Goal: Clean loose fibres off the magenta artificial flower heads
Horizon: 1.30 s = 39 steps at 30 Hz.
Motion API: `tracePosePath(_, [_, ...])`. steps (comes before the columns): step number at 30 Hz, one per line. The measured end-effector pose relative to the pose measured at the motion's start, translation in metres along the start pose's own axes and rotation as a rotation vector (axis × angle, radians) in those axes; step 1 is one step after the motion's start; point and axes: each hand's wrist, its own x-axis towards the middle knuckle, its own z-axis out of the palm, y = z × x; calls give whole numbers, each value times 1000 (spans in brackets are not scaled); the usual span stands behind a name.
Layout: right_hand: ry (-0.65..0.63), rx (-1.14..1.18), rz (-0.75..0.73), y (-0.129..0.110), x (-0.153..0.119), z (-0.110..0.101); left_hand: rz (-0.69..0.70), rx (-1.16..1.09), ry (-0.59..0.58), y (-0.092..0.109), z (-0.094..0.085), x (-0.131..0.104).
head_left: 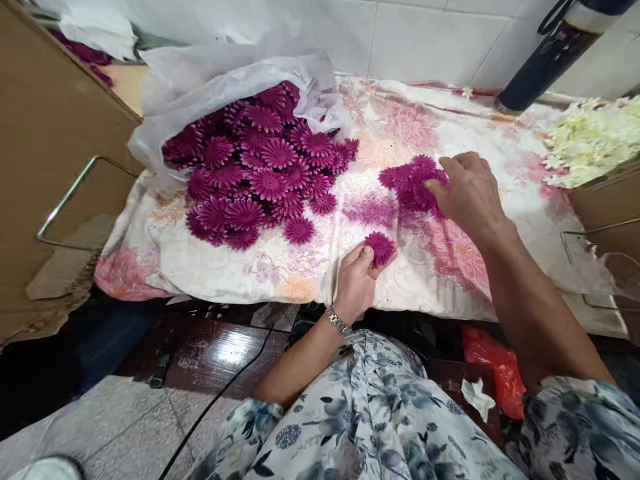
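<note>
My left hand [357, 279] holds a purple flower [380, 249] between thumb and fingers, near the front edge of the cloth-covered table [200, 273]. My right hand [470, 190] is at the right side of a small pile of purple flowers [417, 181], its thumb and fingers apart; no flower can be made out between them. To the left, a large heap of purple flowers [270, 180] spills from a clear plastic bag [150, 140]. One loose flower [299, 230] lies at the heap's front right.
Pale yellow blossoms [593, 140] fill a cardboard box [607, 207] at the right. A dark bottle [543, 70] stands by the tiled wall [415, 37]. Another cardboard box [45, 133] with a metal handle [67, 197] is at the far left. A red bag [495, 367] lies below the table.
</note>
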Motion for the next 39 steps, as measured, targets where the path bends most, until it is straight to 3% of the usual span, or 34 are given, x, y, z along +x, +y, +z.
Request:
tracePosePath(4, [-220, 353, -377, -38, -44, -2, -16, 6, 32, 1, 2, 4])
tracePosePath(6, [-293, 478, -487, -52, -59, 5, -12, 31, 5, 2, 2, 4])
tracePosePath(10, [-281, 606, -479, -60, -68, 17, 7, 75, -30, 1, 2, 2])
tracePosePath(17, [-499, 783, -370, -51, -60, 1, 29, 83, -52, -1, -1, 4])
tracePosePath(20, [-462, 797, -321, -50, -60, 3, 31, 54, -68, 0, -2, 5])
tracePosePath(24, [-371, 726, -363, -52, -63, 10, 41, 126, -102, -1, -3, 4])
tracePosePath(33, [-379, 762, -407, -51, -62, 9, 63, 211, -85, -7, -7, 5])
tracePosePath(39, [-226, 668, -431, -56, -71, 16, 132, 208, -130, -8, -5, 5])
